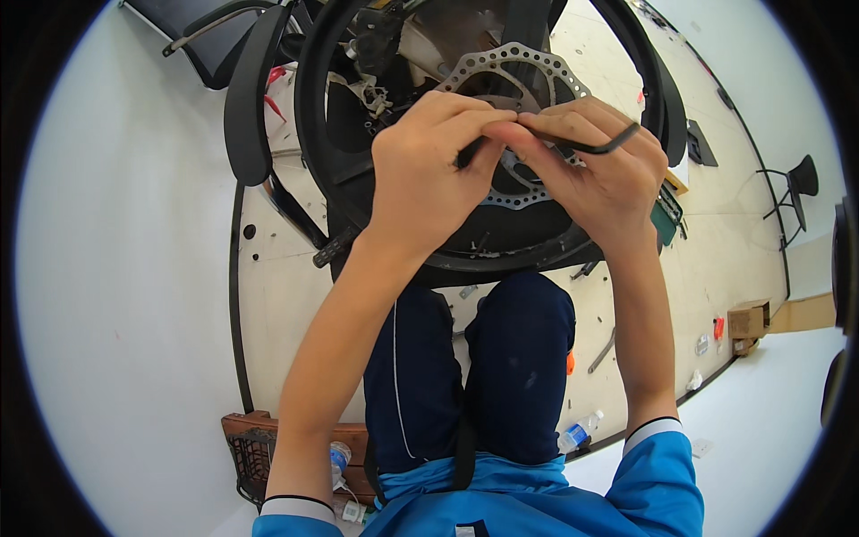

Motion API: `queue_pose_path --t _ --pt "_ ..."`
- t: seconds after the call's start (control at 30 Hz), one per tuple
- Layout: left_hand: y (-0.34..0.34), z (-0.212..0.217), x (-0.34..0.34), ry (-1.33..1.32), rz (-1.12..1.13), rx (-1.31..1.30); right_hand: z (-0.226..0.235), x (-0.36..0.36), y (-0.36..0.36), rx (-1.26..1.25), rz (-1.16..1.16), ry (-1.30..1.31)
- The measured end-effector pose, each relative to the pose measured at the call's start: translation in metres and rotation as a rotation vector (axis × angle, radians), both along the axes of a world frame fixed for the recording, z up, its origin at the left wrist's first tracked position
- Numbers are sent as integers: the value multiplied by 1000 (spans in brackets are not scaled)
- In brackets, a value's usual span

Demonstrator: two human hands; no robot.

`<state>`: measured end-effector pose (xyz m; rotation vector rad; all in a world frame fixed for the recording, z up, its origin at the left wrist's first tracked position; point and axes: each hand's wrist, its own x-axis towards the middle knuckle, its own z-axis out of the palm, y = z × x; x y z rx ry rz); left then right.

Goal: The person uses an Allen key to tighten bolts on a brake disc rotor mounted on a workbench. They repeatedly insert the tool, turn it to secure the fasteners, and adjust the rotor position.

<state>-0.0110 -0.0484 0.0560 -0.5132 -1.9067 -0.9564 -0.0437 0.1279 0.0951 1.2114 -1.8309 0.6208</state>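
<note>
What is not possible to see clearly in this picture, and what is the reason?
In the head view:
Bent dark metal rod: inner end hidden by the left hand and right hand.
What the left hand grips, if anything: mostly hidden by its own fingers.
Perforated silver-coloured metal disc: partly covered by both hands.
Large black ring-shaped frame: cut off by the upper edge.
Tiny dark pieces on pale floor: too small to identify.

Perforated disc [488, 60] partly hidden behind left hand [438, 161], right hand [604, 174]; black ring [310, 94] cropped above.
</note>
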Motion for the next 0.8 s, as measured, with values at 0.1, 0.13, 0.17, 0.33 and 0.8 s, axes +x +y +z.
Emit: queue_pose_path --t 0.1,0.13,0.17,0.33,0.8 --pt "1 -2 -2 58 -6 -20 -1 0 -3 -60 76 -71" --pt "2 -2 0 57 4 -30 1 2 -8 -111 135 -107" --pt "2 -1 2 57 16 -40 3 5 -12 -163 196 -142" --pt "-2 -2 3 39 -17 -69 9 21 -2 -44 276 -379" --pt "3 0 4 70 -30 -30 13 17 -15 -184 309 -204"
